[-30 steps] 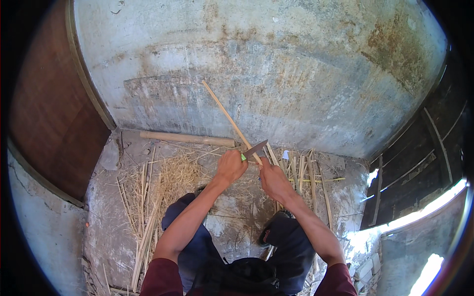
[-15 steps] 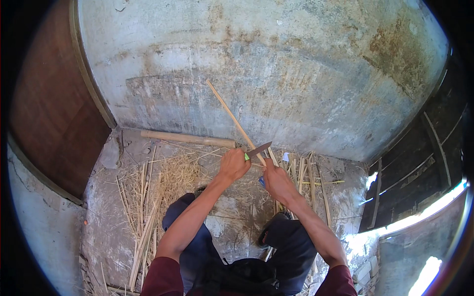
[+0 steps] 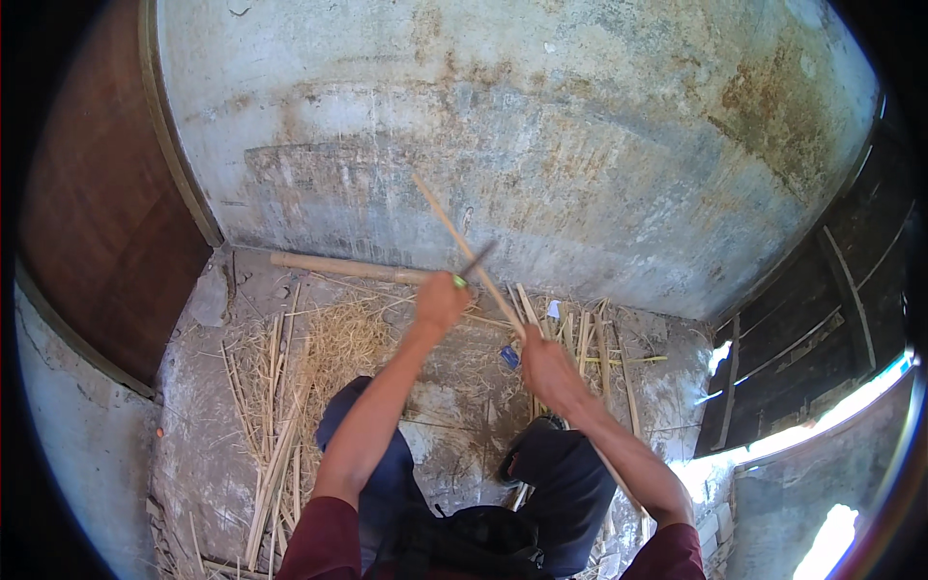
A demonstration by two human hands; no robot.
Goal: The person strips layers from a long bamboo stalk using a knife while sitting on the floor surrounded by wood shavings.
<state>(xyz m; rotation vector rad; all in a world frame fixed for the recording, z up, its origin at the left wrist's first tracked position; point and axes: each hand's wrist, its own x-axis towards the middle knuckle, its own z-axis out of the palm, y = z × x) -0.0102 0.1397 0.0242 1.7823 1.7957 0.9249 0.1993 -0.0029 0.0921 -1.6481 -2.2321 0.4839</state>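
Observation:
My left hand (image 3: pixel 442 302) is closed round the green handle of a knife (image 3: pixel 478 259). The dark blade lies across a long, thin bamboo strip (image 3: pixel 438 213), a good way along it from my other hand. My right hand (image 3: pixel 553 372) grips the strip lower down, and its far end slants up to the left in front of the wall. Behind the right hand the strip seems to run on beneath my forearm. The blade looks slightly blurred.
Pale shavings (image 3: pixel 346 343) and several long strips (image 3: pixel 282 474) lie on the floor at left. A bamboo pole (image 3: pixel 338 267) rests along the wall base. More strips stand right of my hands, near a small blue object (image 3: pixel 509 357). A brown door (image 3: pixel 106 213) is at left.
My left hand and the knife have moved forward and left along the strip, away from my right hand. The strip's far end has dropped slightly. My right hand has stayed nearly in place.

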